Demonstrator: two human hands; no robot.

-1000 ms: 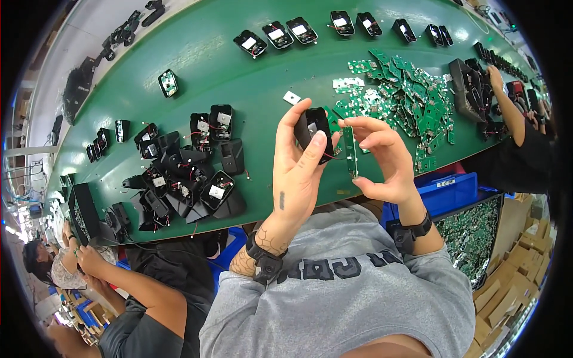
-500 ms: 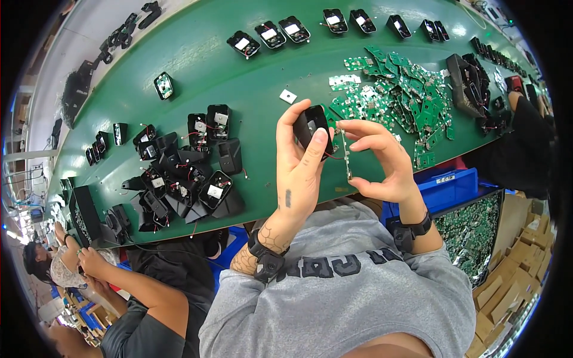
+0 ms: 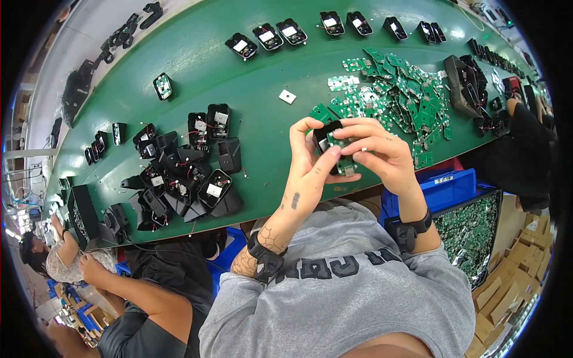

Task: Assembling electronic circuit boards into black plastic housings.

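Above the near part of the green table, my left hand [image 3: 311, 158] is closed round a small black plastic housing [image 3: 319, 142]. A green circuit board [image 3: 346, 167] lies against the open side of that housing. My right hand [image 3: 382, 149] has its fingers closed on the board's edge, with a small white connector [image 3: 363, 149] showing by the fingertips. Both thumbs come close together at the board. My fingers hide much of the housing and the board, so I cannot tell how far the board sits inside.
Loose circuit boards [image 3: 412, 101] are heaped to the right. Black housings with wires [image 3: 179, 173] pile up on the left, and more housings [image 3: 292, 31] line the far side. A blue bin [image 3: 447, 186] stands by the table edge. Co-workers sit at left and right.
The circuit board was apart from the housing, held edge-on by my right hand. Now both hands have come together, and the board has turned and meets the housing.
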